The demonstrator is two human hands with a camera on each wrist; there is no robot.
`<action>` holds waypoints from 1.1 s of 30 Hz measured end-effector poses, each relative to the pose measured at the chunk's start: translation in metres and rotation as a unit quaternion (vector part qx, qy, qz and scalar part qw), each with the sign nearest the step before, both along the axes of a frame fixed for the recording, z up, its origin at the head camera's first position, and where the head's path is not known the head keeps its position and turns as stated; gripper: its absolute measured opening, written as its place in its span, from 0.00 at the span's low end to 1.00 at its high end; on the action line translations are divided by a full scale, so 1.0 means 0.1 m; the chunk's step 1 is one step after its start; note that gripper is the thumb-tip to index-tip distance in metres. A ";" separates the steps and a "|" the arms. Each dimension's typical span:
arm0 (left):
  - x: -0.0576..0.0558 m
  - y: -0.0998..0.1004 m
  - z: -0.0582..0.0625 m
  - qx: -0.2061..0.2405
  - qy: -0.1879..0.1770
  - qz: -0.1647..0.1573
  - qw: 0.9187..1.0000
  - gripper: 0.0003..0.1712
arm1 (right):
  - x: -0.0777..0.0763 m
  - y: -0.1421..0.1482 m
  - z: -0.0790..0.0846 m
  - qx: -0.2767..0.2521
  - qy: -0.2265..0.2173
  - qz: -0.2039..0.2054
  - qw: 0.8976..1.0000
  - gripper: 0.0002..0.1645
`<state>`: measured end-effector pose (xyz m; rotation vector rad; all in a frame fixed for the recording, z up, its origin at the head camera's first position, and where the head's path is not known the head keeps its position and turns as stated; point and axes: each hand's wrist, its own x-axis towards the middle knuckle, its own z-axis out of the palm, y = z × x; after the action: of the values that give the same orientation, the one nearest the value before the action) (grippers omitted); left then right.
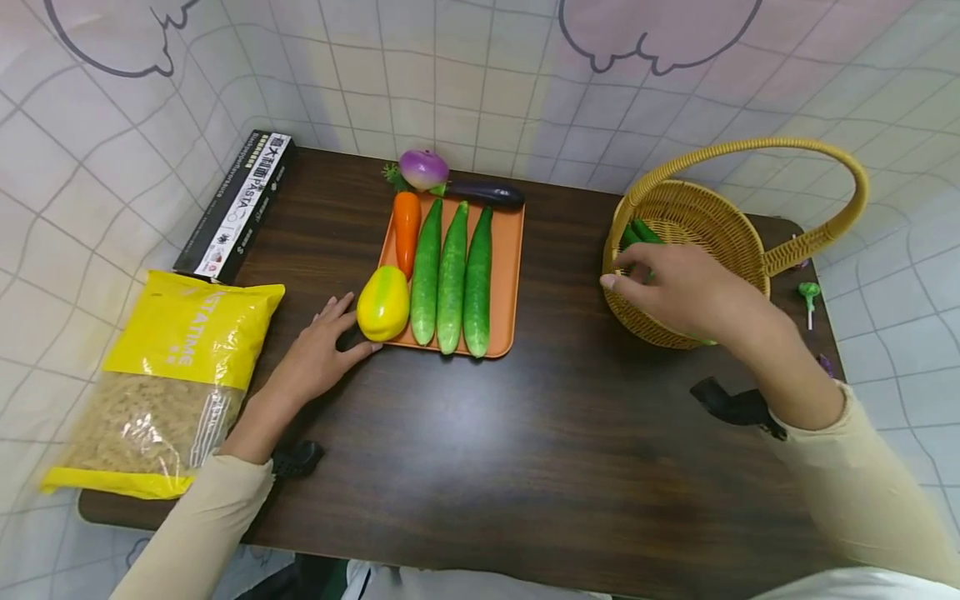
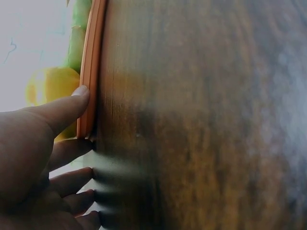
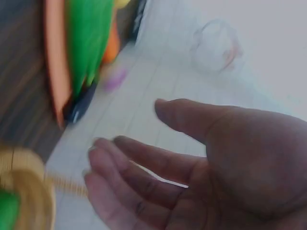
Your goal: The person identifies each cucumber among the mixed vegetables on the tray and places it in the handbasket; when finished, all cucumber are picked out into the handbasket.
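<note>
Bag [image 1: 168,375], box [image 1: 238,208] left of tray [image 1: 507,275] | basket handle [image 1: 757,145] beyond right hand [image 1: 678,283] | left grip [image 1: 318,350] spread, right parted

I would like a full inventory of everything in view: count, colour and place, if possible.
Table: 1, dark brown, centre
Walls: 3, whitish with grid, around table
Tray: 1, orange, mid-table
Cucumbers: 3, green, on tray
Carrot: 1, orange, tray's left side
Yellow vegetable: 1, yellow with green stripe, tray's near-left corner
Purple vegetable: 1, purple, tray's far-left corner
Eggplant: 1, dark purple, tray's far edge
Pasta box: 1, black-white, far left
Pasta bag: 1, yellow and clear, left
Basket: 1, tan, right
Green vegetables: unclear, green, in basket
Lollipop-like item: 1, green, right edge
Purple items: unclear, purple, right edge
Clothing: unclear, whitish, bottom
Sleeves: 2, beige, left and right
Wrist devices: 2, black, left and right
Left hand: 1, bare, touching tray's corner
Right hand: 1, bare, over basket
</note>
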<state>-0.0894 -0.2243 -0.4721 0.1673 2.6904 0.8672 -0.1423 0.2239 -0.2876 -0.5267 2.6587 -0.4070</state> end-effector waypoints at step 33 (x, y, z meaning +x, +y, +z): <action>0.01 0.01 0.02 -0.006 -0.005 -0.002 1.000 0.43 | -0.25 -1.56 -1.46 -0.123 -0.058 -0.125 0.983 0.51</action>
<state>-0.0888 -0.2233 -0.4696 0.1644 2.6836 0.8491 -0.1676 0.0682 -0.4335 -0.2285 2.5815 -0.8234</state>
